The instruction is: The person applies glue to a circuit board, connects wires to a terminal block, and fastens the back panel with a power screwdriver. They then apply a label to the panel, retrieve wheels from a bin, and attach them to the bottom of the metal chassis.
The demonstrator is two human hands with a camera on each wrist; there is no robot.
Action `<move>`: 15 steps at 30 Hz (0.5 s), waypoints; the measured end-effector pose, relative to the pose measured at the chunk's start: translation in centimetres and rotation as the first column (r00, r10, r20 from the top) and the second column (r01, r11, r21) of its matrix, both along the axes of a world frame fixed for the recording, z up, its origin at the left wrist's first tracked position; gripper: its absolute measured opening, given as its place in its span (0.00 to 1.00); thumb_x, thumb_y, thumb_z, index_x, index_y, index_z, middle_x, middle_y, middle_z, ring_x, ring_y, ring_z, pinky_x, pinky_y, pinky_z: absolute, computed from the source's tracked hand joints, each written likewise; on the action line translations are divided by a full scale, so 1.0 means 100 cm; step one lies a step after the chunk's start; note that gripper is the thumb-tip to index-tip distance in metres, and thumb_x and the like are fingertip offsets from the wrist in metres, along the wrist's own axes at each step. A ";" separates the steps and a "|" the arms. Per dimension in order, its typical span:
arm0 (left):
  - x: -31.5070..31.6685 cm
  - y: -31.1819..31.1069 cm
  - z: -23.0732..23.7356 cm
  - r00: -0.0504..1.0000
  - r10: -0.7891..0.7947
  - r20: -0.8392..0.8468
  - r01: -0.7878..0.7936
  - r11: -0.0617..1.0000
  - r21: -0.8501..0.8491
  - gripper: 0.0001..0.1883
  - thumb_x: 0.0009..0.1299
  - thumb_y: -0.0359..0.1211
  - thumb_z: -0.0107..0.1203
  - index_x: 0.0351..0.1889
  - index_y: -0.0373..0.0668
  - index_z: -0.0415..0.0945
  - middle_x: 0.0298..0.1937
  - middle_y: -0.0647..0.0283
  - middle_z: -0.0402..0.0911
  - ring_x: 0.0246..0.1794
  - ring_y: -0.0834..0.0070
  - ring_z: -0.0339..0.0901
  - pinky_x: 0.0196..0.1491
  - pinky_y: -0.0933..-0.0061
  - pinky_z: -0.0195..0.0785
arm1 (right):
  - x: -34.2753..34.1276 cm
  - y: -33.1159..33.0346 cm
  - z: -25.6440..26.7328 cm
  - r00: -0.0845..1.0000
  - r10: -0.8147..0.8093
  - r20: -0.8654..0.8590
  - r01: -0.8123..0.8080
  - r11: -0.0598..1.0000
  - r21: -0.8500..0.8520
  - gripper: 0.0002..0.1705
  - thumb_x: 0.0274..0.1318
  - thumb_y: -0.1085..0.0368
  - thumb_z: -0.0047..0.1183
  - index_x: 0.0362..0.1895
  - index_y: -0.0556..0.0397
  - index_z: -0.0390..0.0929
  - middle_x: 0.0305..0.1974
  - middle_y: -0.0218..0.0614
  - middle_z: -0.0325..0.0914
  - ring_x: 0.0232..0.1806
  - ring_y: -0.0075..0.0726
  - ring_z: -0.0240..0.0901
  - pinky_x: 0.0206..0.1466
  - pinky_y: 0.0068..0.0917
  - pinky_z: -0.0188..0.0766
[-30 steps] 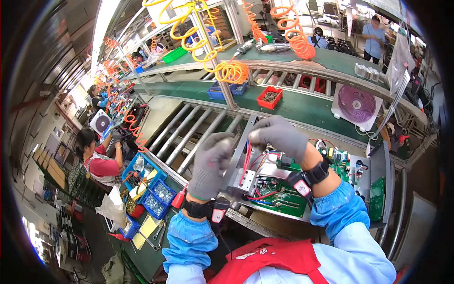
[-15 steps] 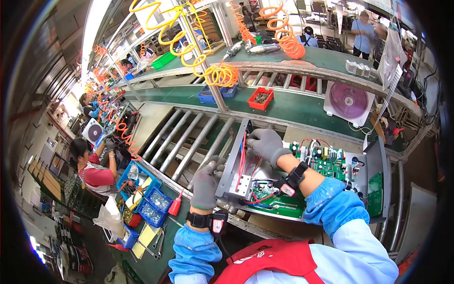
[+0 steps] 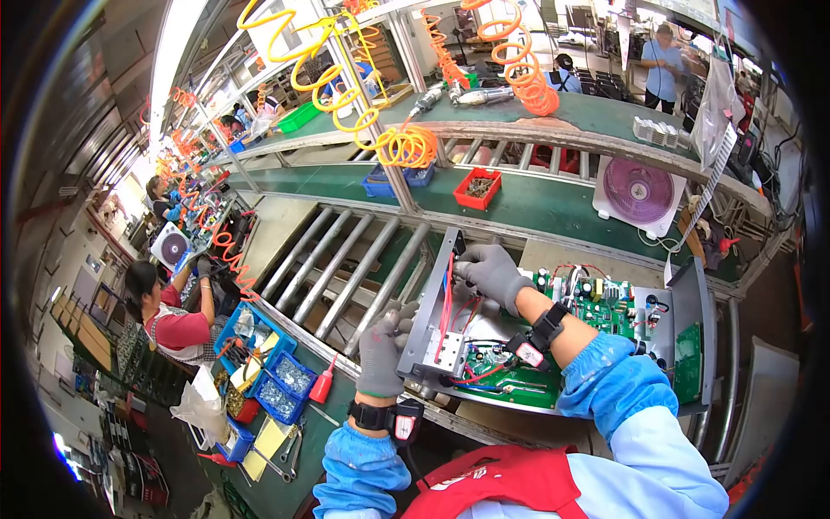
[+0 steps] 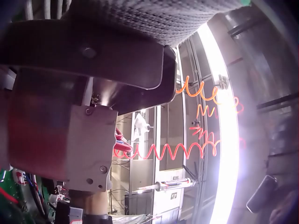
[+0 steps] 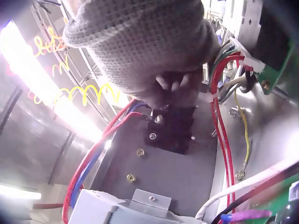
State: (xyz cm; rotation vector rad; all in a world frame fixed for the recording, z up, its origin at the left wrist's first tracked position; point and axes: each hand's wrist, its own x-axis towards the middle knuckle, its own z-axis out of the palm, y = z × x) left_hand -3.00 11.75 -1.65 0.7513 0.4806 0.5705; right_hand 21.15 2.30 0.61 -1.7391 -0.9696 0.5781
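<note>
A grey metal chassis (image 3: 420,333) with green circuit boards (image 3: 596,298) lies before me. At its left end panel, my gloved right hand (image 3: 493,275) reaches inside, its bent fingers gripping the upper part of a black block (image 5: 173,133). Red wires (image 3: 447,303) run down from there past a white-grey breaker-like block (image 3: 443,349). Outside the same panel is my gloved left hand (image 3: 380,355), fingers bent toward the metal; I cannot tell what they hold. In the left wrist view its glove (image 4: 154,21) overlaps the dark panel (image 4: 93,51); the fingertips are hidden.
Metal rollers (image 3: 346,268) lie left of the chassis. Blue bins (image 3: 285,383) of small hardware, a red bottle (image 3: 323,383) and wrenches (image 3: 294,450) sit at the lower left. Behind are a red bin (image 3: 477,188), a purple fan (image 3: 638,190) and coiled hoses (image 3: 406,145).
From close together above the chassis end, both hands have come apart. The right has gone inside the end panel and the left down to its outer side. In the last half second both barely move.
</note>
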 end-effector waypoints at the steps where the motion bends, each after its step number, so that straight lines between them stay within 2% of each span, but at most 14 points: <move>1: -0.003 0.004 -0.004 0.998 -0.054 0.040 0.055 0.998 -0.016 0.22 0.76 0.33 0.47 0.63 0.30 0.65 0.51 0.49 0.79 0.30 0.76 0.78 0.32 0.75 0.76 | 0.000 0.000 0.003 0.999 0.007 -0.044 -0.008 1.000 -0.022 0.23 0.58 0.51 0.55 0.43 0.61 0.85 0.34 0.48 0.84 0.38 0.45 0.82 0.48 0.37 0.74; 2: -0.004 0.007 -0.006 0.991 -0.108 0.080 0.111 0.993 -0.031 0.22 0.76 0.34 0.48 0.63 0.31 0.66 0.51 0.49 0.79 0.28 0.77 0.78 0.29 0.75 0.75 | 0.000 -0.002 0.007 0.996 0.013 -0.089 -0.018 0.999 -0.045 0.23 0.57 0.51 0.56 0.43 0.60 0.85 0.35 0.48 0.85 0.38 0.46 0.82 0.49 0.37 0.74; 3: -0.001 -0.004 0.007 1.000 -0.005 -0.008 0.006 0.999 0.037 0.21 0.76 0.34 0.47 0.63 0.31 0.66 0.51 0.49 0.79 0.29 0.77 0.78 0.30 0.75 0.75 | -0.001 -0.003 0.010 0.991 0.018 -0.133 -0.027 0.997 -0.067 0.23 0.57 0.52 0.57 0.43 0.60 0.85 0.35 0.48 0.85 0.39 0.46 0.82 0.49 0.36 0.74; 5: 0.011 -0.035 0.044 0.964 0.213 -0.158 -0.181 0.964 0.196 0.19 0.76 0.33 0.47 0.62 0.32 0.67 0.52 0.48 0.79 0.30 0.76 0.79 0.31 0.75 0.76 | 0.004 0.004 0.001 0.997 0.037 -0.063 -0.044 0.992 -0.117 0.23 0.57 0.50 0.56 0.42 0.59 0.85 0.35 0.49 0.85 0.40 0.47 0.82 0.52 0.37 0.72; 8: 0.021 -0.029 0.034 0.952 0.303 -0.036 -0.304 0.953 -0.018 0.19 0.76 0.33 0.47 0.61 0.32 0.67 0.54 0.48 0.78 0.30 0.75 0.80 0.32 0.74 0.77 | 0.006 0.005 -0.003 0.998 0.024 0.053 -0.017 0.992 -0.126 0.24 0.59 0.48 0.53 0.41 0.58 0.85 0.36 0.51 0.84 0.43 0.50 0.81 0.55 0.37 0.70; 9: 0.022 -0.026 0.029 0.955 0.295 -0.038 -0.295 0.955 -0.012 0.19 0.76 0.33 0.48 0.61 0.32 0.67 0.53 0.49 0.79 0.29 0.75 0.80 0.32 0.74 0.77 | 0.005 0.005 -0.003 0.996 0.014 0.093 -0.003 0.993 -0.116 0.25 0.60 0.48 0.51 0.41 0.58 0.85 0.36 0.52 0.84 0.44 0.52 0.81 0.57 0.38 0.69; 12: 0.017 -0.021 0.023 0.968 0.246 -0.042 -0.245 0.969 0.025 0.19 0.75 0.33 0.49 0.60 0.33 0.67 0.49 0.53 0.81 0.28 0.75 0.80 0.30 0.76 0.77 | -0.002 0.002 -0.001 0.999 -0.005 0.052 0.009 0.998 -0.064 0.28 0.61 0.44 0.47 0.41 0.57 0.85 0.37 0.53 0.83 0.46 0.55 0.79 0.57 0.40 0.68; 15: 0.009 -0.023 0.027 0.986 0.161 -0.051 -0.157 0.984 0.080 0.18 0.75 0.33 0.49 0.60 0.34 0.69 0.45 0.55 0.83 0.26 0.77 0.80 0.27 0.80 0.75 | 0.004 0.008 -0.005 0.999 0.026 0.037 -0.021 0.993 -0.119 0.24 0.58 0.47 0.52 0.41 0.55 0.86 0.38 0.51 0.84 0.47 0.55 0.80 0.57 0.40 0.70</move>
